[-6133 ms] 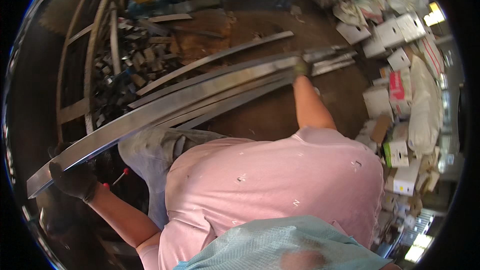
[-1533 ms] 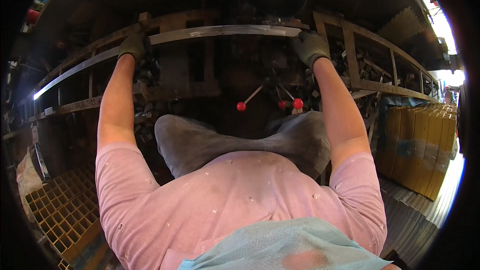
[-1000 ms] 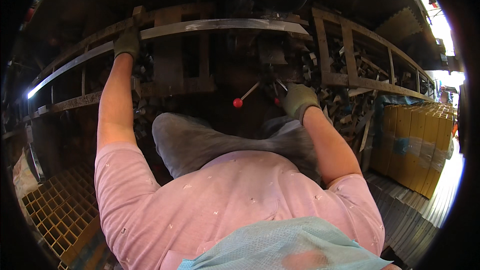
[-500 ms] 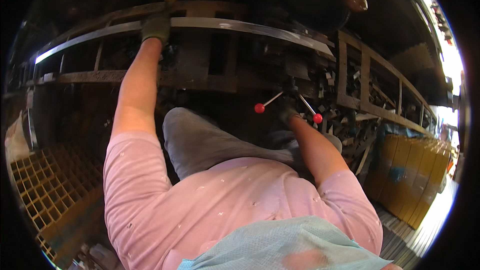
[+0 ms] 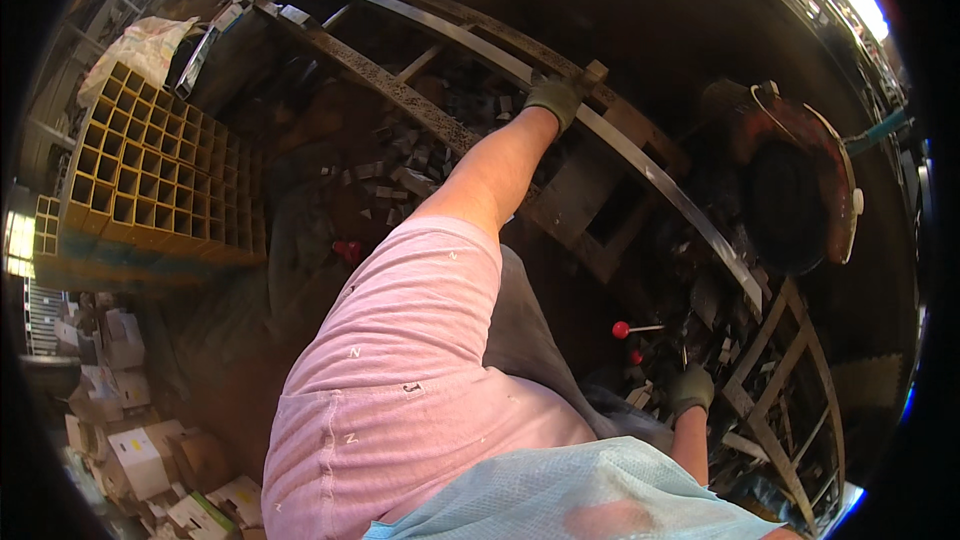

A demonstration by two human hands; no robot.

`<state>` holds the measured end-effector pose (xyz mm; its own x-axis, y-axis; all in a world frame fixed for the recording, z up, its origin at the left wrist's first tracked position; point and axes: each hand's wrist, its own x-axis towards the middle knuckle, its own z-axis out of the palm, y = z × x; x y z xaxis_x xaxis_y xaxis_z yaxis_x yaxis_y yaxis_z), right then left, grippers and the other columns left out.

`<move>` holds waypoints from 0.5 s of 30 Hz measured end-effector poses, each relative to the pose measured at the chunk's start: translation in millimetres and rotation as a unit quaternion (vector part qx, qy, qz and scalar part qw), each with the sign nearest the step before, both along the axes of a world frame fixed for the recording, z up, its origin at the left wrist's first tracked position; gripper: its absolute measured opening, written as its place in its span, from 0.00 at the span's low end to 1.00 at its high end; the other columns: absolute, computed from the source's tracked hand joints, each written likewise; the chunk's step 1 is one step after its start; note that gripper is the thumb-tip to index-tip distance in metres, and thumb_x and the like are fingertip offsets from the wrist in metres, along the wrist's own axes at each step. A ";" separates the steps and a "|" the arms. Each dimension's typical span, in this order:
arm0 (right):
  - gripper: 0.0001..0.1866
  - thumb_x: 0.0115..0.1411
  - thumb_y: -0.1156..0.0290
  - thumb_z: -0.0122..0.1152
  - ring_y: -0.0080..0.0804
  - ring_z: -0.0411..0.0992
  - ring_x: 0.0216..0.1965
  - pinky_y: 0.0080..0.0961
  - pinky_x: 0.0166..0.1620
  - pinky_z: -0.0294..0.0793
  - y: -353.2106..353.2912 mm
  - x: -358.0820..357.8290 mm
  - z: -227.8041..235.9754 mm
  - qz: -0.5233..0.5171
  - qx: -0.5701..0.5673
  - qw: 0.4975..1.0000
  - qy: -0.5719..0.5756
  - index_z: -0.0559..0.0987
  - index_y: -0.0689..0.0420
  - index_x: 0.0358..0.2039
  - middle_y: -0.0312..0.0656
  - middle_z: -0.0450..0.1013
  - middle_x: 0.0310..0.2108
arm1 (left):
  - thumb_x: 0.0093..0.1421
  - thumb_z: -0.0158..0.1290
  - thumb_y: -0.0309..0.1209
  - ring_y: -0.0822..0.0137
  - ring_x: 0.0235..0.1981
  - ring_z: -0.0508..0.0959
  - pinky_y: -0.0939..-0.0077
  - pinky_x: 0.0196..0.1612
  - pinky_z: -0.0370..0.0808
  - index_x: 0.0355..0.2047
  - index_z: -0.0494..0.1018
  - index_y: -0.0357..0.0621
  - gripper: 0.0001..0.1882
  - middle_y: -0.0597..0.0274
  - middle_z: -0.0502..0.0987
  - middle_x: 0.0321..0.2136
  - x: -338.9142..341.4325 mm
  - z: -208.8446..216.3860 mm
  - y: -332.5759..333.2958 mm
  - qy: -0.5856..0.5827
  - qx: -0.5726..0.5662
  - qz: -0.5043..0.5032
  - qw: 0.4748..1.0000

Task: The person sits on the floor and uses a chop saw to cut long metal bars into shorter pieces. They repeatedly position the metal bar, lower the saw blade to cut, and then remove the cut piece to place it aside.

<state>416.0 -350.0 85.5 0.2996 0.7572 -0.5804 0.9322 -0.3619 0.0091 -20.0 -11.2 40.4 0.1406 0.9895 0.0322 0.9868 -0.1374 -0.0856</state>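
My left hand [image 5: 556,100], in a dark green work glove, is closed over a long silvery metal bar [image 5: 655,175] by a small block on the rack's far rail. The bar runs from the upper left down to the machine at the right. My right hand [image 5: 691,389], also gloved, is curled at the lower right around what looks like one lever of a spoked handle; its fingers are partly hidden. A red lever knob [image 5: 620,329] on a thin metal rod stands to its left, with another red knob just below. The bar's right end lies beyond this hand.
A steel rack [image 5: 420,115] with crossbars carries the bar; a second frame [image 5: 775,380] stands at right. Metal offcuts [image 5: 410,175] lie below the rack. A round dark machine guard [image 5: 795,205] is at far right. Stacked yellow square tubes [image 5: 150,160] and cartons [image 5: 140,460] fill the left.
The view has swung left, showing more of the tube stack and cartons. My left hand stays on the bar beside the block, and my right hand stays by the red-knobbed levers.
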 end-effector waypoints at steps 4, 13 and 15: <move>0.35 0.60 0.38 0.70 0.57 0.83 0.50 0.47 0.52 0.81 -9.0 25.4 -36.2 0.001 0.105 0.989 0.109 0.86 0.56 0.52 0.59 0.84 0.45 | 0.70 0.51 0.31 0.46 0.65 0.77 0.40 0.68 0.69 0.63 0.78 0.54 0.22 0.50 0.79 0.63 -5.7 -13.1 11.1 -0.026 0.050 -0.009 0.998; 0.36 0.61 0.29 0.63 0.50 0.85 0.48 0.45 0.51 0.80 -28.2 40.2 -49.7 -0.022 0.135 0.984 0.117 0.89 0.49 0.50 0.53 0.85 0.45 | 0.74 0.38 0.33 0.44 0.59 0.82 0.44 0.64 0.75 0.63 0.78 0.52 0.24 0.42 0.81 0.58 -9.1 -27.4 28.8 -0.124 0.013 -0.014 0.992; 0.34 0.63 0.30 0.61 0.50 0.84 0.48 0.44 0.51 0.81 -33.1 40.9 -55.4 -0.005 0.147 0.986 0.079 0.89 0.47 0.50 0.53 0.85 0.44 | 0.75 0.42 0.34 0.43 0.64 0.77 0.44 0.65 0.74 0.63 0.76 0.53 0.21 0.46 0.78 0.61 -5.6 -21.5 25.0 -0.036 -0.010 0.003 0.999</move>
<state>457.0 -383.1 30.1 0.2313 0.8968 -0.3772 0.9096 -0.3369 -0.2432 -25.6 13.8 18.9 0.1329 0.9909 0.0226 0.9911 -0.1327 -0.0109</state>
